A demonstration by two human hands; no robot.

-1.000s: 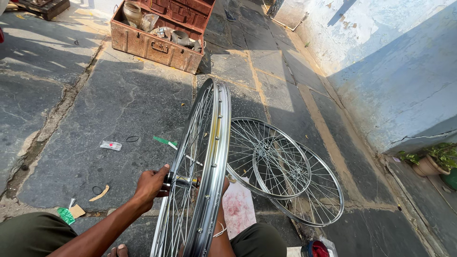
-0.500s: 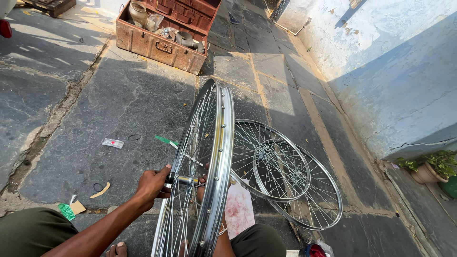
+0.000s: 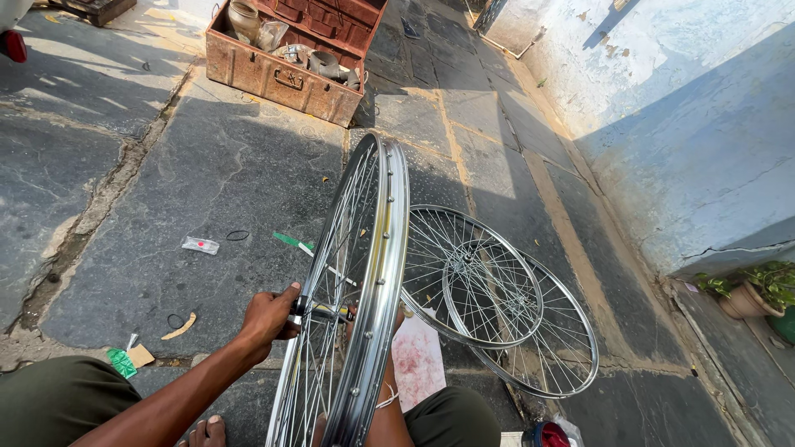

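A shiny spoked bicycle wheel [image 3: 377,273] stands upright between my knees, seen edge-on. My left hand [image 3: 269,319] grips the left end of its axle [image 3: 319,314] at the hub. My right hand [image 3: 396,319] is mostly hidden behind the rim on the other side, at hub height; only fingers and a wrist with a thread band show. Whether it holds the axle I cannot tell.
Two more spoked wheels [image 3: 489,290] lie flat and overlapping on the stone paving to the right. A rusty open metal toolbox [image 3: 286,79] with jars and parts sits ahead. A pinkish cloth [image 3: 418,360], small litter [image 3: 201,245] and a potted plant [image 3: 758,294] by the blue wall are nearby.
The view has tipped slightly, so the toolbox sits higher in view. My left hand stays on the axle and the upright wheel keeps its place.
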